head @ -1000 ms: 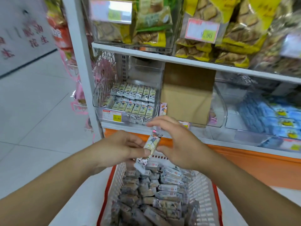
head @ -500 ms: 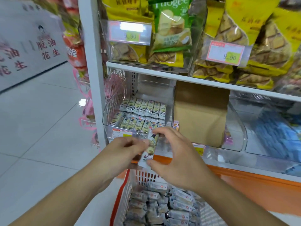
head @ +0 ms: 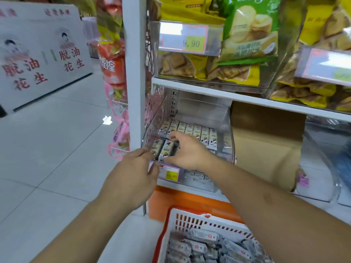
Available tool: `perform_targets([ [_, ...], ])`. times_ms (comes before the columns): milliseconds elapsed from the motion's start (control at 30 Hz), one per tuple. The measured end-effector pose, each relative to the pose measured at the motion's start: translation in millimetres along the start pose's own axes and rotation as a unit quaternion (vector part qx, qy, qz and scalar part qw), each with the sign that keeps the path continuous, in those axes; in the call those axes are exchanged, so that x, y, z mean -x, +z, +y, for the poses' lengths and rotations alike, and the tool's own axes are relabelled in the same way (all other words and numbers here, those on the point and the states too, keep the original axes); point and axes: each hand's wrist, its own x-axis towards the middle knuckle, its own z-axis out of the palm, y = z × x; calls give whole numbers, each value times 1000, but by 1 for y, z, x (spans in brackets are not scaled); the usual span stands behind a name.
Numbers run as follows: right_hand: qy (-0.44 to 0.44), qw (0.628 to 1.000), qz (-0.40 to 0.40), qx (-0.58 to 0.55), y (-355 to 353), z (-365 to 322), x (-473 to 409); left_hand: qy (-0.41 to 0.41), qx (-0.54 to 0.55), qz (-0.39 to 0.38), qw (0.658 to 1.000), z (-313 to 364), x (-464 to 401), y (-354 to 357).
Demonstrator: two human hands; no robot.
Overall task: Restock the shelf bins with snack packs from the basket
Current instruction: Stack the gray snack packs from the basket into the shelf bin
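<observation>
Snack pack (head: 167,149) sits between my right thumb and fingers, my right hand (head: 187,153) pinching it inside the clear shelf bin (head: 226,128), touching the front row of packs. A back row of packs (head: 188,130) stands lined up behind it. My left hand (head: 133,175) has its fingertips against the bin's front lip beside the price tag (head: 170,172); whether that grip pinches anything I cannot tell. The basket (head: 191,221), white with a red rim, sits below, holding more packs (head: 207,245).
</observation>
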Motion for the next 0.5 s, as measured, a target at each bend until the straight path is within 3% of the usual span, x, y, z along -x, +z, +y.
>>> perform_targets([
  [267, 4, 999, -25, -19, 7, 1, -13, 8, 10, 16, 1000, 2, 0, 4],
  [500, -4, 998, 23, -50, -15, -3, 31, 27, 19, 30, 999, 14, 10, 0],
])
